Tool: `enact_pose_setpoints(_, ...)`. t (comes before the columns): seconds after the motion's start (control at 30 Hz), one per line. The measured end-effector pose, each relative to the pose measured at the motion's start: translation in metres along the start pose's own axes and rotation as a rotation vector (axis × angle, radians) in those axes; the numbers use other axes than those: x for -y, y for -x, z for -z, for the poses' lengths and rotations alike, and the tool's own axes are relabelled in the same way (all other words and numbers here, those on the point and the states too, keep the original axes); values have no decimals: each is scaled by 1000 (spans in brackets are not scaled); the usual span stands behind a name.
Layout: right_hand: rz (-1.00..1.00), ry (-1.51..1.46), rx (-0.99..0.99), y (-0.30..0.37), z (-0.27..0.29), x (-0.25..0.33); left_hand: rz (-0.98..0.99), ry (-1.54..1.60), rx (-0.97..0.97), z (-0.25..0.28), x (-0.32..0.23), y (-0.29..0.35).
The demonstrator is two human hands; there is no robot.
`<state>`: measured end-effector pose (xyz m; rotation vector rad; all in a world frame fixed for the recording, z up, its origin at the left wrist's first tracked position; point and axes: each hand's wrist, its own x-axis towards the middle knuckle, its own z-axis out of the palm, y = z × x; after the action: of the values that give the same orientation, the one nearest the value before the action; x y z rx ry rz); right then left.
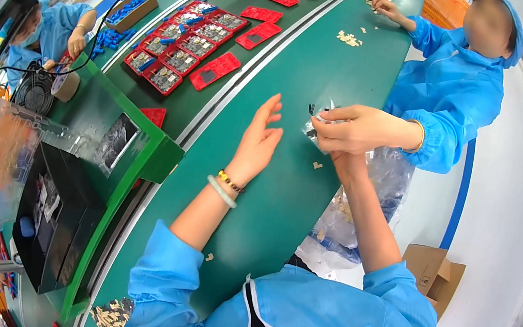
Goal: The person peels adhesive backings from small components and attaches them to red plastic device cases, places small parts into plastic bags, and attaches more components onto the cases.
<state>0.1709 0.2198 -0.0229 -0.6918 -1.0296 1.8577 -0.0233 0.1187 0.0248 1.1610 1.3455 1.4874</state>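
My left hand [256,137] is raised over the green work surface [281,214], its fingers stretched out and nothing in them. Close beside it, my right hand [348,165] reaches up beneath a co-worker's hand [364,131], which covers most of my fingers; I cannot see whether they grip anything. The co-worker's fingers pinch a small clear plastic bag [317,138] with black and pale bits in or on it. A small cream-coloured piece [317,166] lies on the surface just below the hands.
Red trays [182,61] filled with small metal parts stand on the conveyor at left, beside several flat red cases [215,71]. Loose cream pieces [349,38] lie farther up. A green stand [164,156] with a black box [57,221] is at left; crumpled clear plastic [340,226] hangs at right.
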Motion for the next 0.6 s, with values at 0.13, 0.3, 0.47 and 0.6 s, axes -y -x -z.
enact_pose_setpoints(0.13,-159,-293,62,4,-27,-4,-428,-420,-5,-12,-8,-18)
enact_pose_setpoints(0.3,-214,-422,88,7,-44,-1,-620,-664,41,-16,-3,-31)
enact_pose_setpoints(0.47,-224,-418,132,-9,-16,-25,-635,-721,16,-15,0,-33)
enact_pose_setpoints(0.6,-134,-349,233,-15,-12,-23,-723,-864,13,-11,-5,-27)
